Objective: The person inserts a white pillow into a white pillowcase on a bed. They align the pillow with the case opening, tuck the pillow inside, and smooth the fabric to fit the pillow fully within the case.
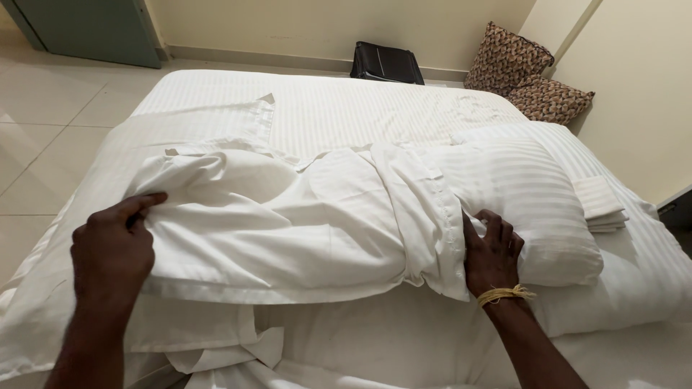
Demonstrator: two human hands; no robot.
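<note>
A white striped pillow [526,202] lies across the bed, its left part inside a plain white pillowcase [288,223]. My left hand [112,252] pinches the closed end of the pillowcase at the left. My right hand [491,252], with a yellow thread band at the wrist, grips the open hem of the pillowcase where it bunches around the pillow. The case is loose and wrinkled between my hands.
The bed [346,108] has a white striped sheet. A folded white cloth [600,205] lies at the right edge. Two brown patterned cushions [526,72] lean in the far right corner, and a black bag [387,63] stands against the far wall. Tiled floor [50,122] is at left.
</note>
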